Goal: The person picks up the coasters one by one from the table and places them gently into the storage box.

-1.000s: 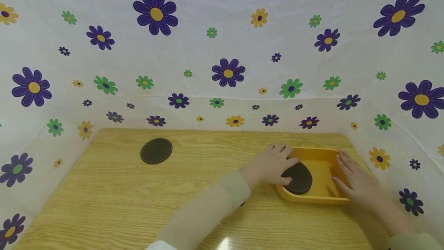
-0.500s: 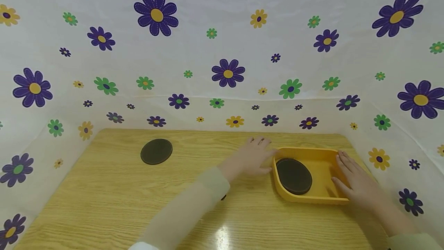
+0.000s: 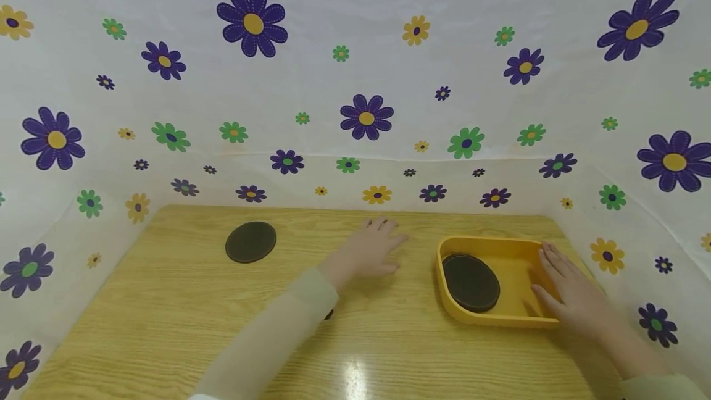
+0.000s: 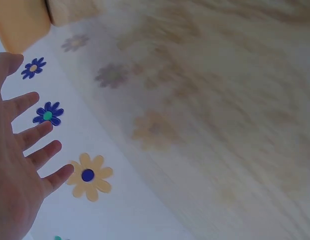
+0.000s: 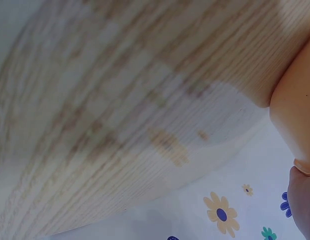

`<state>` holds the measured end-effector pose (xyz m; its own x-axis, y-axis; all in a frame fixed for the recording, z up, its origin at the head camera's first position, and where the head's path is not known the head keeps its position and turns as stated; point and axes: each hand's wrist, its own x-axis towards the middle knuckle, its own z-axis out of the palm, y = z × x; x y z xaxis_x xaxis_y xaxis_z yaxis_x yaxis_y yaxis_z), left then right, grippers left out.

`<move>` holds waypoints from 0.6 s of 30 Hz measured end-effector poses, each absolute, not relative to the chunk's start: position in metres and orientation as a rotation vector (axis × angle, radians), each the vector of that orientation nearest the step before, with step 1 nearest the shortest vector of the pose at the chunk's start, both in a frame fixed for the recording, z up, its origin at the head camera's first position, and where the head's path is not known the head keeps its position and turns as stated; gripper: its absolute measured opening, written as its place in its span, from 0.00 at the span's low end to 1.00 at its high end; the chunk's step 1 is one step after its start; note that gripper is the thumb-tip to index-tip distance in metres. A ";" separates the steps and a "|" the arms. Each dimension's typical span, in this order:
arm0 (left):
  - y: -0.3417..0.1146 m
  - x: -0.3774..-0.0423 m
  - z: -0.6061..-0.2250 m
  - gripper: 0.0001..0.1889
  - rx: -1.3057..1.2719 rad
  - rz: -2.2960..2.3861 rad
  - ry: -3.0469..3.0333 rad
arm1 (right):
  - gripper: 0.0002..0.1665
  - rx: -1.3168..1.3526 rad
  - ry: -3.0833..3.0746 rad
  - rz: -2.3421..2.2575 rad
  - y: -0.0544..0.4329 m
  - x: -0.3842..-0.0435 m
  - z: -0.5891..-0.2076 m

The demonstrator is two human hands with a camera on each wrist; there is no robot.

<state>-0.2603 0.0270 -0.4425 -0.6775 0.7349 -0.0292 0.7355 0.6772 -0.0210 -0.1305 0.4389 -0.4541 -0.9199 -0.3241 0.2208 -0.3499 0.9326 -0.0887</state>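
Observation:
My left hand [image 3: 366, 252] hovers above the table between the tray and the far-left disc. Its fingers are spread and it holds nothing; the left wrist view shows the same hand [image 4: 20, 150] with its fingers apart. My right hand [image 3: 574, 295] rests on the right end of the yellow-orange tray [image 3: 500, 321], fingers straight along the rim and thumb towards the inside. In the right wrist view only an edge of the hand [image 5: 302, 202] shows, against the tray wall [image 5: 297, 110]. One dark, flat round disc [image 3: 471, 283], like a coaster, lies inside the tray's left end.
A second dark round disc [image 3: 251, 242] lies flat at the back left of the wooden table [image 3: 166, 326]. A white cloth with printed flowers [image 3: 311, 79] rises behind the table and along both sides. The tray stands near the right-hand cloth.
My left hand has let go of the disc in the tray and moved left, away from the tray. The right hand, the tray and the far-left disc stay in place.

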 end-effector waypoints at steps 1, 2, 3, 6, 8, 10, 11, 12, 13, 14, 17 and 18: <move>0.022 -0.261 -0.444 0.36 1.244 -0.044 2.862 | 0.42 0.512 -2.883 0.188 0.439 -0.131 -0.454; 0.018 -0.262 -0.447 0.36 1.238 -0.041 2.865 | 0.42 0.516 -2.879 0.188 0.439 -0.131 -0.454; 0.013 -0.263 -0.449 0.36 1.232 -0.033 2.866 | 0.42 0.519 -2.875 0.189 0.439 -0.131 -0.454; 0.000 -0.266 -0.456 0.36 1.212 -0.008 2.878 | 0.42 0.518 -2.877 0.189 0.439 -0.131 -0.454; -0.009 -0.267 -0.460 0.36 1.198 0.010 2.887 | 0.42 0.513 -2.883 0.192 0.439 -0.130 -0.453; -0.017 -0.268 -0.462 0.35 1.181 0.022 2.896 | 0.42 0.507 -2.889 0.196 0.438 -0.130 -0.453; -0.020 -0.268 -0.462 0.35 1.173 0.026 2.900 | 0.42 0.504 -2.893 0.197 0.438 -0.130 -0.453; -0.024 -0.268 -0.462 0.35 1.165 0.036 2.901 | 0.42 0.504 -2.892 0.201 0.438 -0.130 -0.453; -0.028 -0.268 -0.462 0.35 1.159 0.044 2.902 | 0.42 0.504 -2.893 0.202 0.438 -0.130 -0.453; -0.031 -0.268 -0.462 0.35 1.153 0.048 2.903 | 0.42 0.504 -2.892 0.200 0.438 -0.129 -0.453; -0.040 -0.267 -0.462 0.35 1.135 0.068 2.901 | 0.42 0.508 -2.888 0.196 0.438 -0.129 -0.453; -0.043 -0.267 -0.463 0.35 1.128 0.071 2.900 | 0.42 0.511 -2.883 0.195 0.438 -0.129 -0.453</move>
<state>-0.2675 -0.0433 -0.4625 -0.7369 0.6760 -0.0101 0.6746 0.7362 0.0530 -0.1295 0.4382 -0.4534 -0.9187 -0.3250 0.2245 -0.3523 0.9312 -0.0935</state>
